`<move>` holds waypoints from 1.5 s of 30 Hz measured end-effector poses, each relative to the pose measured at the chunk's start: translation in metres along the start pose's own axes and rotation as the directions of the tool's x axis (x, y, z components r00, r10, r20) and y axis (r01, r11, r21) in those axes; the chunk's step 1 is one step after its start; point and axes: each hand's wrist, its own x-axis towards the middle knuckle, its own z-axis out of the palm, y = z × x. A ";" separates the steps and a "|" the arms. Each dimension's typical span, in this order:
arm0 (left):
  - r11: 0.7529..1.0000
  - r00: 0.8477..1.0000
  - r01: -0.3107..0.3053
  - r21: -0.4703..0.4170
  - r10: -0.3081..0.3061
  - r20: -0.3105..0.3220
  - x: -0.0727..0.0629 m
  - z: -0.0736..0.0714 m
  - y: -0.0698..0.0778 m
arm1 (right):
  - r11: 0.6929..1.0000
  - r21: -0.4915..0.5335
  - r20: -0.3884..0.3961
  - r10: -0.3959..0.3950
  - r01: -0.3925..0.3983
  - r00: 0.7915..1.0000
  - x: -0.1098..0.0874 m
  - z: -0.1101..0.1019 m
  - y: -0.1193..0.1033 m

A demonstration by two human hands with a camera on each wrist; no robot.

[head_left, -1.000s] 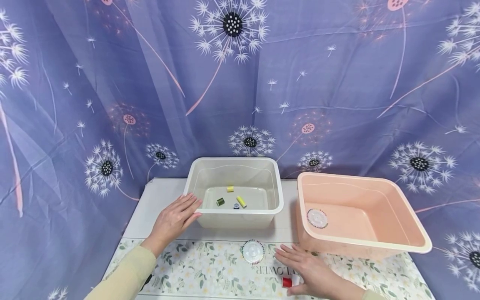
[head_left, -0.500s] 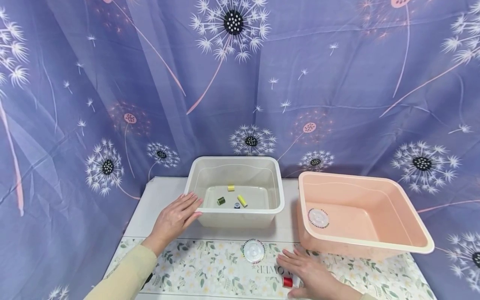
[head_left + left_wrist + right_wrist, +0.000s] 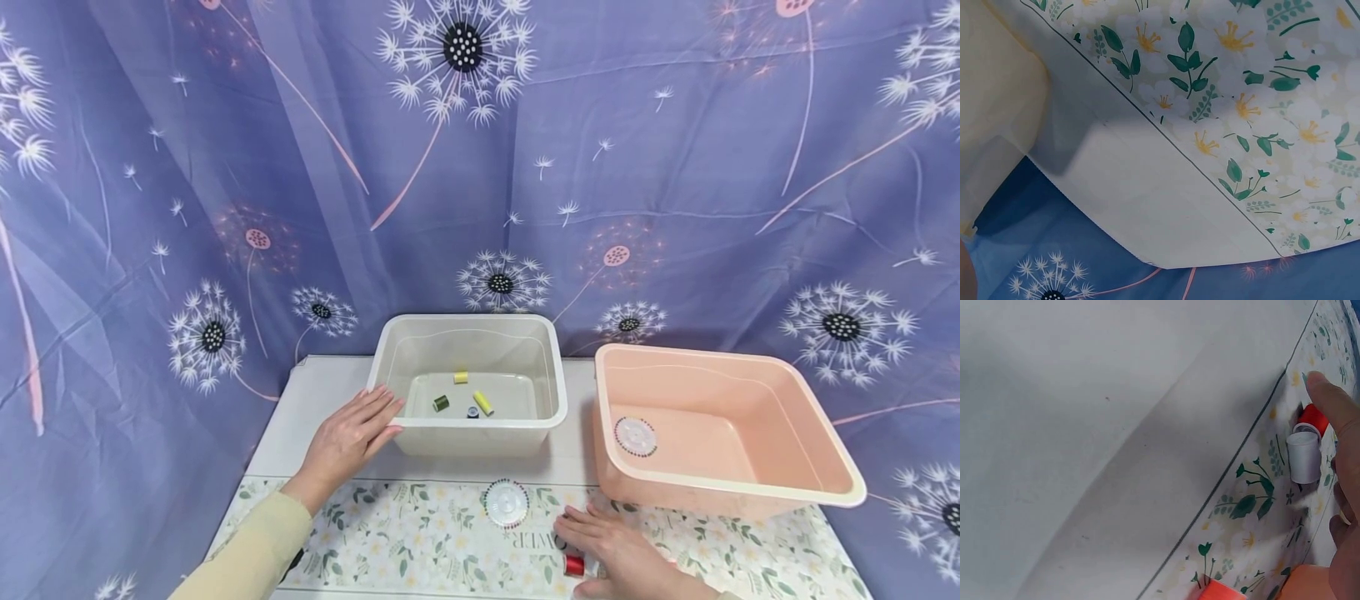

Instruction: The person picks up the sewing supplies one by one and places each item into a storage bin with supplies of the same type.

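Observation:
My left hand [image 3: 348, 433] lies with straight fingers on the front left corner of the grey bin [image 3: 480, 442]. Inside that bin are a green thread spool [image 3: 441, 403], two yellow spools [image 3: 483, 404] and a small dark blue one [image 3: 472, 412]. Low over the table, my right hand [image 3: 622, 554] is spread beside a red thread spool [image 3: 573, 565]. A white thread spool [image 3: 1304, 457] stands against the red one, between thumb and fingers in the right wrist view. Neither spool is plainly gripped. A round pin wheel [image 3: 506, 503] lies left of that hand.
The pink bin [image 3: 787, 442] stands on the right, holding another pin wheel [image 3: 636, 437]. A floral cloth [image 3: 405, 533] covers the table's front. Another red-orange object [image 3: 1221, 591] shows at the right wrist view's bottom edge. A dandelion-patterned curtain [image 3: 420, 275] hangs behind.
My right hand has shifted slightly, its fingers drawing a little closer together near the spools. The left hand and both bins have stayed put.

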 end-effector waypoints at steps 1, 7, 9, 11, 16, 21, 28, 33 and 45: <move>1.000 1.000 0.000 0.001 0.000 0.001 0.000 0.000 0.000 | 1.000 0.003 -0.004 -0.003 0.003 1.000 0.000 0.001 0.000; 1.000 1.000 -0.002 0.005 0.002 0.006 0.000 0.000 0.000 | 0.999 -0.028 -0.015 -0.024 0.023 1.000 -0.003 0.008 0.002; 1.000 1.000 -0.003 0.005 0.003 0.006 0.000 0.000 0.000 | 0.999 -0.031 -0.019 -0.025 0.025 1.000 -0.005 0.010 0.002; 1.000 1.000 -0.001 0.004 0.001 0.006 -0.001 0.000 0.000 | 0.999 -0.027 -0.018 -0.017 0.017 1.000 -0.006 0.012 0.002; 1.000 1.000 0.004 0.008 -0.004 0.010 -0.001 0.000 0.000 | 0.999 -0.030 0.010 0.016 -0.016 1.000 -0.009 0.014 0.001; 1.000 1.000 0.012 0.009 -0.012 0.017 -0.001 0.000 0.001 | 0.999 -0.030 0.011 0.018 -0.018 1.000 -0.010 0.017 0.002; 1.000 1.000 0.008 0.006 -0.008 0.008 -0.002 0.000 0.001 | 0.999 -0.043 -0.045 0.001 -0.003 0.999 -0.008 0.020 0.003; 1.000 1.000 0.006 0.007 -0.006 0.006 -0.001 0.000 0.000 | 0.999 -0.041 -0.058 0.004 -0.006 0.998 -0.006 0.019 0.004; 1.000 1.000 0.010 0.013 -0.010 0.008 -0.001 0.001 0.001 | 1.000 0.015 -0.076 -0.007 0.008 0.997 -0.003 0.020 0.008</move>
